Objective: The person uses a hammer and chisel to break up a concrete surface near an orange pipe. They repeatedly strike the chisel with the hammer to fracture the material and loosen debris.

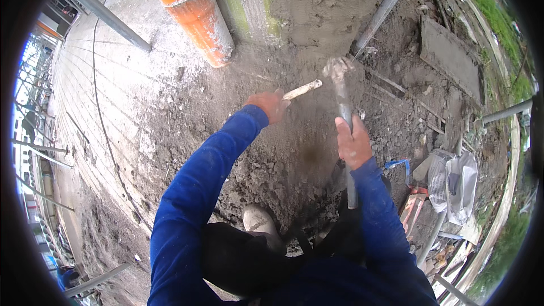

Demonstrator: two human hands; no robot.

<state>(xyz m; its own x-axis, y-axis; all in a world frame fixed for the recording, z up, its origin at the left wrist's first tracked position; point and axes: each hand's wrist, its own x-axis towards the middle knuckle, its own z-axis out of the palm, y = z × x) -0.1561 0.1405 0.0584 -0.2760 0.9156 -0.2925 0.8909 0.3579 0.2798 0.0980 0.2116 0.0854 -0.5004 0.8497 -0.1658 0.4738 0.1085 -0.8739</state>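
Note:
My left hand (270, 105), at the end of a blue sleeve, is closed around a pale, mortar-stained handle or stick (302, 89) that points up to the right; whatever else it belongs to is hidden by the hand. My right hand (353, 142) grips the metal handle of a hammer (343, 97). The hammer's head is crusted with grey mortar and slightly blurred, and lies just right of the stick's tip, close to the foot of a metal pole. Rough grey mortar or soil (297, 136) spreads below both hands.
An orange plastic pipe (197, 21) stands ahead at left beside a mortar-covered wall (314, 4). Metal poles (384, 8) rise at both sides. At right lie a flat board (450, 59), clear plastic bags (452, 182) and wood scraps. A dark cable (100, 110) crosses the slab at left.

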